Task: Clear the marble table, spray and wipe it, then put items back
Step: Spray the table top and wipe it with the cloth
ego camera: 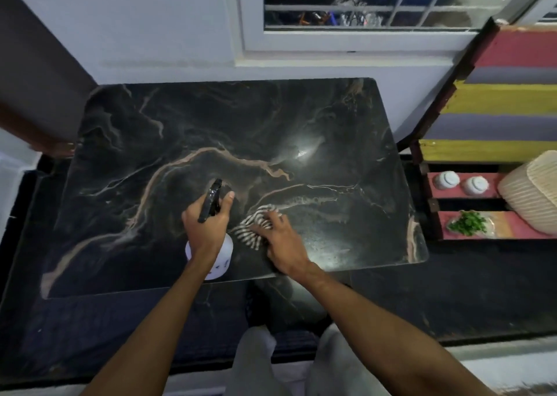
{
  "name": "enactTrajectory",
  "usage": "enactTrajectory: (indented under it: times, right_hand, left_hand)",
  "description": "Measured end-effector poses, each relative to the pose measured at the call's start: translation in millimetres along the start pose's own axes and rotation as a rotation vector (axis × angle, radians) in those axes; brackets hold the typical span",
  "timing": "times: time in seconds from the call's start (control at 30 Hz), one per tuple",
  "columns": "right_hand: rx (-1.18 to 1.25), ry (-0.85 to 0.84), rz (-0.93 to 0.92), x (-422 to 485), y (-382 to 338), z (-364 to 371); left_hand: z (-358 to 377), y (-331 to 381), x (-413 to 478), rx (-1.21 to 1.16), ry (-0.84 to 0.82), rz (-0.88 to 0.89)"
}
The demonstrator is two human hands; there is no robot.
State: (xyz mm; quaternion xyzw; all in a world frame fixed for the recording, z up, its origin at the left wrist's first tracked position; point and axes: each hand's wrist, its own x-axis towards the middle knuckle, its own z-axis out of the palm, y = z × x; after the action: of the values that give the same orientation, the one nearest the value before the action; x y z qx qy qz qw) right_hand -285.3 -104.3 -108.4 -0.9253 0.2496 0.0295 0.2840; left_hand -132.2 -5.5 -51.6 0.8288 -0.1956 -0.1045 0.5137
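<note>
On the left, the dark marble worktop (pixel 150 124) lies bare, its pale veins running toward me. Nothing stands on it, so I judge the clearing done and the spray-and-wipe step under way.

My left hand (pixel 208 225) grips the bottle (pixel 226 246) by its neck. The fingers are clamped round it under the black spray head, and the thumb (pixel 229 199) points up beside the head. The white body hangs below my wrist, near the front edge, with the nozzle aimed away from me over the middle of the slab. Held like this, I can mist again without setting it down.

Just right of it, my right hand (pixel 283 242) presses the striped cloth (pixel 245 234) flat on the marble. The fingers (pixel 275 217) are spread and bent over the bunched fabric, pinning it down, not lifting it. That puts my weight into each stroke. Right of the cloth the surface shines with a wet, speckled patch (pixel 327 246), which I take for spray not yet wiped.

Past the worktop's right edge, a painted shelf (pixel 482 151) holds two white pots (pixel 446 181), some greens (pixel 467 223) and a stack of ribbed mats (pixel 533 196). They sit well apart from the wet marble, probably parked there until it is dry enough to take them back.
</note>
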Motion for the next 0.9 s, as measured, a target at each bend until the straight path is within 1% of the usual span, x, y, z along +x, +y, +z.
enactTrajectory:
  times: [0.1,0.13,0.17,0.23,0.27,0.3,0.33,0.43,0.47,0.5,0.6,0.67,0.73,0.8,0.83,0.9]
  right_hand:
    - [0.078,0.244,0.379,-31.7,61.9,-16.8]
    - [0.09,0.275,0.418,-39.5,71.7,-18.7]
    - [0.081,0.261,0.38,-47.3,76.3,-21.0]
    - [0.007,0.174,0.186,-57.5,77.9,-19.0]
    - [-0.025,0.132,0.088,-67.6,90.1,-21.2]
    - [-0.043,0.11,0.046,-77.9,105.4,-28.6]
    - [-0.047,0.11,0.075,-88.0,126.0,-38.2]
    - [0.017,0.23,0.371,-122.2,200.7,-69.8]
    - [0.036,0.251,0.426,-131.4,220.4,-79.4]
    - [0.037,0.242,0.435,-137.3,230.4,-86.8]
    - [-0.012,0.192,0.318,-146.3,245.3,-95.2]
    - [0.019,0.203,0.282,-148.2,258.7,-99.1]
    - [0.086,0.246,0.327,-135.6,276.3,-112.6]
    - [0.16,0.282,0.414,-111.9,288.3,-130.6]
    - [0.168,0.278,0.431,-99.8,289.7,-136.4]
    - [0.112,0.24,0.385,-83.9,284.1,-136.4]
  left_hand:
    - [26.5,12.6,-17.0,0.018,-0.024,0.043]
    - [35.4,19.0,-23.2,0.012,-0.03,0.048]
    - [48.0,26.3,-31.4,0.007,-0.034,0.054]
    - [66.6,34.6,-42.9,0.01,-0.031,0.062]
    - [80.7,41.1,-50.9,0.022,-0.035,0.066]
    - [92.6,46.1,-57.3,0.028,-0.038,0.059]
    - [103.7,51.7,-63.3,0.028,-0.044,0.05]
    - [142.1,66.4,-83.1,0.049,-0.057,0.051]
    - [157.1,73.7,-90.7,0.034,-0.057,0.056]
    - [170.3,80.2,-97.6,0.017,-0.064,0.059]
    - [207.6,98.8,-111.9,-0.009,-0.094,0.049]
    - [226.9,107.9,-115.4,-0.026,-0.106,0.037]
    - [241.3,115.7,-115.3,-0.047,-0.1,0.037]
    - [252.4,121.8,-113.1,-0.061,-0.091,0.05]
    - [256.9,123.6,-110.8,-0.061,-0.084,0.055]
    - [262.3,126.3,-103.7,-0.045,-0.071,0.054]
